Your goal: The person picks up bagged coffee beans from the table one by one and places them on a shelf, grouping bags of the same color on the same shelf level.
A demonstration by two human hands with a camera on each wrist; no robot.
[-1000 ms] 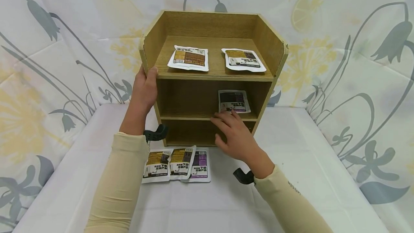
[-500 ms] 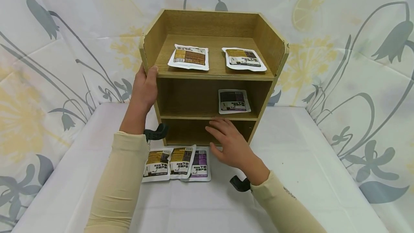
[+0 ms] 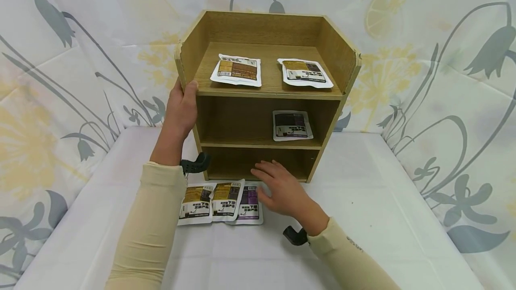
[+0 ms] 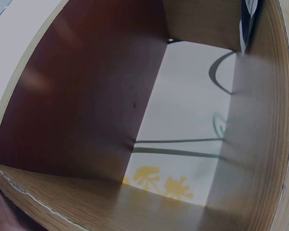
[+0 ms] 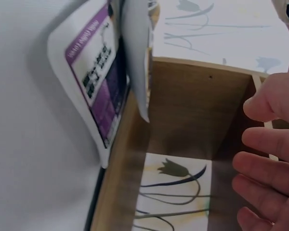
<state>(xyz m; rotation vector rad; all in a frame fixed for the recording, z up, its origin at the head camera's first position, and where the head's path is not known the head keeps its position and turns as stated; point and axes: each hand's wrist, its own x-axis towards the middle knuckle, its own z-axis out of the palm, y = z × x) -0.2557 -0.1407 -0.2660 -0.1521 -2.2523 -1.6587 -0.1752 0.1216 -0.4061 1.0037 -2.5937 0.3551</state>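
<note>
A small wooden shelf unit (image 3: 342, 97) stands on the white table. My left hand (image 3: 181, 106) grips its left front edge at the top shelf, thumb over the edge. My right hand (image 3: 282, 189) hovers open and empty in front of the bottom shelf, just right of the purple pouch (image 3: 249, 204); this pouch (image 5: 94, 91) fills the upper left of the right wrist view. Two brown pouches (image 3: 209, 202) lie left of it, overlapping. On the top shelf lie two more pouches (image 3: 237, 70), (image 3: 304, 73). One dark pouch (image 3: 292, 125) rests on the middle shelf.
A floral cloth backdrop (image 3: 435, 57) hangs behind and beside the shelf unit. The white table (image 3: 387, 209) stretches right of the shelf. The left wrist view looks into a shelf compartment (image 4: 111, 96) with the cloth visible through its open back.
My right hand has drawn back from the middle shelf, down and toward me, to the table front near the purple pouch. The dark pouch stays on the middle shelf. My left hand has not moved.
</note>
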